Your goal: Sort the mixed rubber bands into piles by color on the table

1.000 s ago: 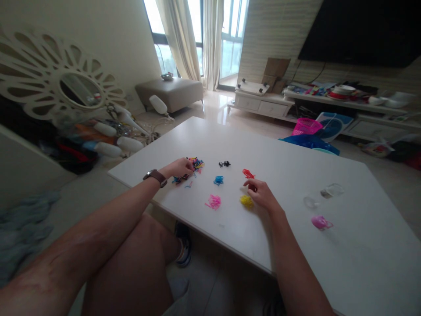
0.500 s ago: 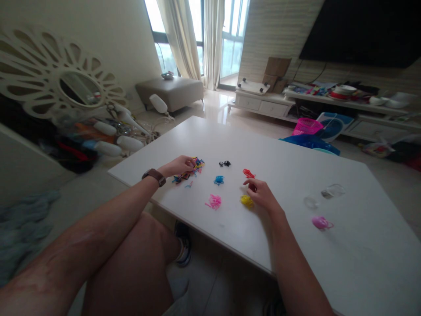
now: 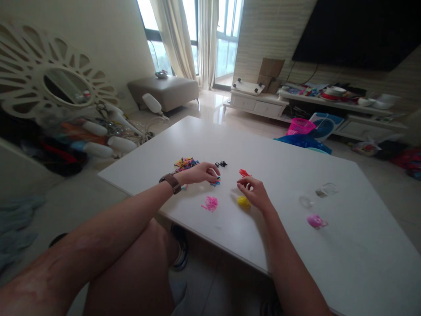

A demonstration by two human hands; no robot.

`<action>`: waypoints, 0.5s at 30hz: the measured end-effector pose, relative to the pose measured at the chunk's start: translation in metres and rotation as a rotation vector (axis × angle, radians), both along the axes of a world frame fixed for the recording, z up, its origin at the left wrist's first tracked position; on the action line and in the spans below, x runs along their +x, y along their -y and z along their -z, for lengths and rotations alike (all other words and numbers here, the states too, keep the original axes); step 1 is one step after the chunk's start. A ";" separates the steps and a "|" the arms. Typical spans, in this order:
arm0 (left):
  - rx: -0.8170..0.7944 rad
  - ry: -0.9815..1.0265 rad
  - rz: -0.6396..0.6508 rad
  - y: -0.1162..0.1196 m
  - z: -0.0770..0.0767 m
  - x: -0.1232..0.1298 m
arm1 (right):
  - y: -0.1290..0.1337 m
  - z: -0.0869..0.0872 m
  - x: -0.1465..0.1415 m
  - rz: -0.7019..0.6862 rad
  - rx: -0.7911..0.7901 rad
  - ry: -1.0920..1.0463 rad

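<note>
My left hand [image 3: 205, 172] is over the small blue pile [image 3: 215, 183], its fingers pinched on something small and dark that I cannot make out. Behind its wrist lies a mixed pile of colourful bands [image 3: 186, 164]. My right hand [image 3: 251, 189] hovers between the red pile [image 3: 244, 173] and the yellow pile [image 3: 244, 202], fingers curled and apart, with nothing visible in them. A black pile [image 3: 222, 164] sits just beyond my left fingertips, and a pink pile [image 3: 210, 203] lies nearer the front edge.
On the right of the white table [image 3: 279, 245] are a clear jar [image 3: 326, 190] on its side, a clear round lid [image 3: 306, 201] and a pinkish-purple object [image 3: 316, 221]. Beyond the table stand a pink basket [image 3: 300, 126] and a grey ottoman [image 3: 166, 93].
My left hand has moved right, from the mixed pile to the blue pile. My right hand stays near the red and yellow piles. The view has shifted slightly.
</note>
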State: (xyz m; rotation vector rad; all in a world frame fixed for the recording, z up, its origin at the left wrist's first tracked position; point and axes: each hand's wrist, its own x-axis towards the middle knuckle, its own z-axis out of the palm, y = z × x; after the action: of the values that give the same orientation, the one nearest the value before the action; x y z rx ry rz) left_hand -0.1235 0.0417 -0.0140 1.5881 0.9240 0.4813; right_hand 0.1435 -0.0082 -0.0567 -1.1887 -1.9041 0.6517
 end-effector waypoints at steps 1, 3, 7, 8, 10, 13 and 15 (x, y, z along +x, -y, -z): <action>0.026 -0.016 0.019 0.001 0.000 0.007 | 0.000 0.000 -0.001 -0.012 -0.018 -0.023; 0.067 -0.042 0.059 0.002 0.001 0.021 | 0.001 0.000 -0.003 -0.036 -0.059 -0.059; 0.092 -0.032 0.133 0.002 0.007 0.044 | 0.000 0.000 -0.004 -0.077 -0.124 -0.088; 0.094 -0.023 0.144 0.002 0.008 0.049 | 0.001 -0.001 -0.004 -0.091 -0.135 -0.086; 0.090 0.001 0.160 0.002 0.010 0.056 | 0.001 -0.002 -0.003 -0.111 -0.149 -0.077; 0.070 0.013 0.170 0.003 0.011 0.064 | 0.002 -0.004 -0.003 -0.105 -0.148 -0.073; 0.074 0.004 0.167 0.004 0.011 0.067 | 0.003 -0.005 -0.003 -0.092 -0.143 -0.085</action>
State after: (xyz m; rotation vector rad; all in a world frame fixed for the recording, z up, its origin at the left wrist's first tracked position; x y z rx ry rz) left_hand -0.0568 0.0377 -0.0246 1.7148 0.7698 0.4046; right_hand 0.1409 -0.0114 -0.0521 -1.1476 -1.8746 0.8873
